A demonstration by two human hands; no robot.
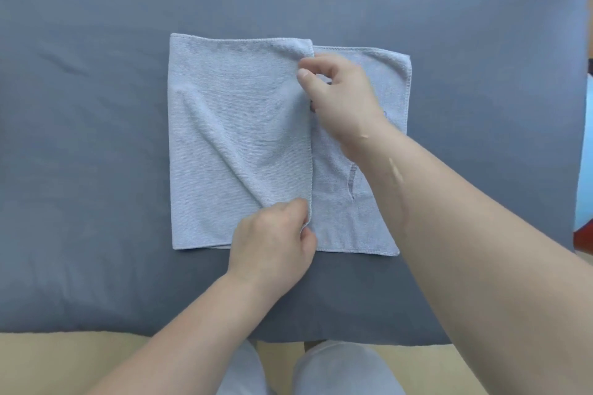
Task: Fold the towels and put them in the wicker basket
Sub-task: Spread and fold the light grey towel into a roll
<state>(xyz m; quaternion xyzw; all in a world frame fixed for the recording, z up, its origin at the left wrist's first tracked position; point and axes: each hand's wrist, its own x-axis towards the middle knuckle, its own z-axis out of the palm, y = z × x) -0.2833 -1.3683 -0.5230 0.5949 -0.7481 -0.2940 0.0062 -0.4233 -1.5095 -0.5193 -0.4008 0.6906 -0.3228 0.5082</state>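
Observation:
A light blue-grey towel (pixel 237 138) lies flat on a dark blue-grey cloth surface (pixel 96 106). Its left part is folded over toward the right, and the folded flap's edge runs down the middle. My right hand (pixel 337 99) pinches the upper corner of that flap. My left hand (pixel 276 240) pinches the flap's lower corner near the towel's front edge. The uncovered right strip of the towel (pixel 340 221) shows a faint dark embroidered mark. No wicker basket is in view.
The cloth surface ends at a front edge (pixel 160 330), with pale floor (pixel 64 362) below it. My legs in light trousers (pixel 337 372) stand at the bottom. Something red and light blue (pixel 585 202) shows at the far right edge.

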